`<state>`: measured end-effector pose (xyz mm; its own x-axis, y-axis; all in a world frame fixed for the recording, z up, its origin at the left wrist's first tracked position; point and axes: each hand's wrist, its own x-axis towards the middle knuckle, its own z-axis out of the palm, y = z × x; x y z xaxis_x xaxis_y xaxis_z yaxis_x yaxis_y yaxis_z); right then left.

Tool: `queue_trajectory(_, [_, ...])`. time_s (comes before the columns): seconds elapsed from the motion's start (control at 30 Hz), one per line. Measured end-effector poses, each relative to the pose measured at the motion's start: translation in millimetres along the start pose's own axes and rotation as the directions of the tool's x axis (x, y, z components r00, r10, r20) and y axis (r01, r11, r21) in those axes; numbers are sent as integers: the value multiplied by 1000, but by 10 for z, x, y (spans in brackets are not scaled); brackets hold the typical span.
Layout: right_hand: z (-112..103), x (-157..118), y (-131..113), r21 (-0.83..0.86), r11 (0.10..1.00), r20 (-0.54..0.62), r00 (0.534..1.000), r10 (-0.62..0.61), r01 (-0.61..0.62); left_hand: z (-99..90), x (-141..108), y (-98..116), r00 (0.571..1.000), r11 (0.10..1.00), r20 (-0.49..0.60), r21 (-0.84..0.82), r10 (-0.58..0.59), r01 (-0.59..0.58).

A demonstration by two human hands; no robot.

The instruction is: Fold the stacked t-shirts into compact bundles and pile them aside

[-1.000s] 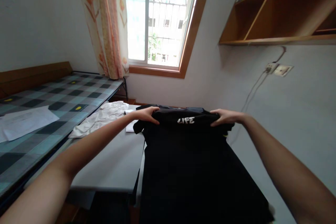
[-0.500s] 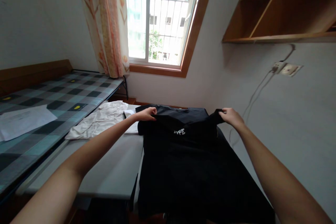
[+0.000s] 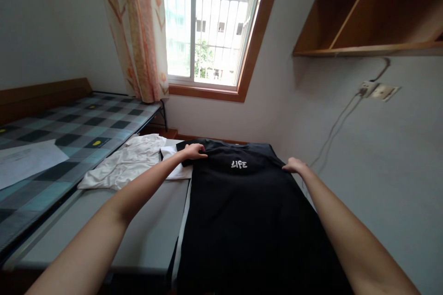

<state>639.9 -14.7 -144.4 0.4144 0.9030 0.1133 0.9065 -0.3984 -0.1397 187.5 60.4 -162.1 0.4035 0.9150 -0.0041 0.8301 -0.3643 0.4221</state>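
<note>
A black T-shirt with white lettering, upside down to me, lies spread over the table with its collar end toward the window. My left hand is closed on the cloth near the shirt's left shoulder. On the opposite side, my right hand pinches the shirt's edge by the wall. Beyond the lettering, the dark grey fabric around the neck lies nearly flat. The near end of the shirt runs out of the picture at the bottom.
A crumpled white garment and a folded white cloth rest on the grey-white table. To the left is a checked mattress with a paper sheet. The wall at right carries a power socket and a wooden shelf.
The raised upper part of the T-shirt has come down flat, so the whole lettering shows. My right hand has moved down and slightly left, while my left hand has barely shifted.
</note>
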Motion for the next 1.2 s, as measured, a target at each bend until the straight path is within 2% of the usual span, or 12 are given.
queue_trajectory(0.07, [109,5,-121,-85,996,74,997,-12,18,70,96,-17,998,997,39,-51,-51,53])
queue_trajectory(0.23, [317,180,-485,-1,962,148,951,-271,274,152,324,-72,994,986,39,-121,-107,111])
queue_trajectory(0.4, [498,312,-654,-3,960,210,939,-273,280,180,409,-152,994,977,67,-193,-82,93])
queue_trajectory(0.53, [451,339,-703,-20,966,256,936,-242,256,118,455,-186,998,972,-21,-228,-61,54])
queue_trajectory(0.6, [382,338,-729,-28,972,178,957,-227,235,63,504,-178,992,973,-99,-222,-81,57])
queue_trajectory(0.67, [317,324,-765,-53,976,-6,977,-213,212,14,563,-153,974,974,-195,-215,-111,68])
queue_trajectory(0.73, [277,301,-810,-101,969,-164,957,-240,225,-8,609,-125,951,976,-274,-199,-142,88])
queue_trajectory(0.77, [267,290,-835,-133,956,-166,945,-281,261,-5,622,-116,946,978,-286,-183,-155,104])
queue_trajectory(0.87, [275,283,-898,-142,907,126,916,-380,396,47,619,-132,956,979,-231,-131,-180,153])
queue_trajectory(0.93, [303,316,-912,-63,919,292,887,-356,390,93,604,-177,962,975,-181,-124,-204,183])
queue_trajectory(1.07, [400,435,-876,-35,951,227,929,-293,308,114,609,-298,948,949,-128,-164,-290,268])
queue_trajectory(1.2, [522,494,-870,-75,937,229,921,-316,340,42,616,-432,951,933,-61,-223,-303,283])
